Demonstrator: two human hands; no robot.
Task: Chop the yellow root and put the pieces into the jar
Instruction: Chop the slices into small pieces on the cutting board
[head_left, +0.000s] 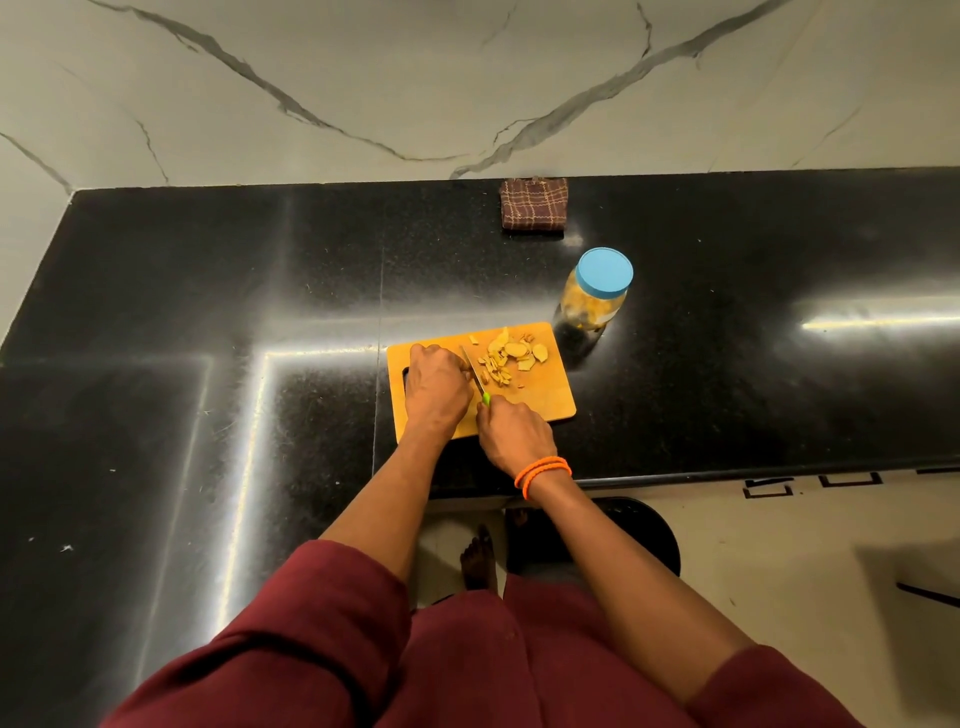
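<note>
An orange cutting board (550, 400) lies on the black counter. Yellow root pieces (506, 358) are heaped on its far half. My left hand (434, 384) sits curled on the board just left of the blade; whatever root it holds is hidden beneath it. My right hand (511, 431) grips the green handle of a small knife (474, 371), whose blade points away from me beside the left hand's fingers. A clear jar (592, 301) with a blue lid on stands past the board's far right corner, with yellow pieces inside.
A folded brown checked cloth (534, 203) lies by the marble wall behind the jar. The black counter (208, 312) stretches wide to the left and right. Its front edge runs just behind my right wrist, with floor and a dark stool below.
</note>
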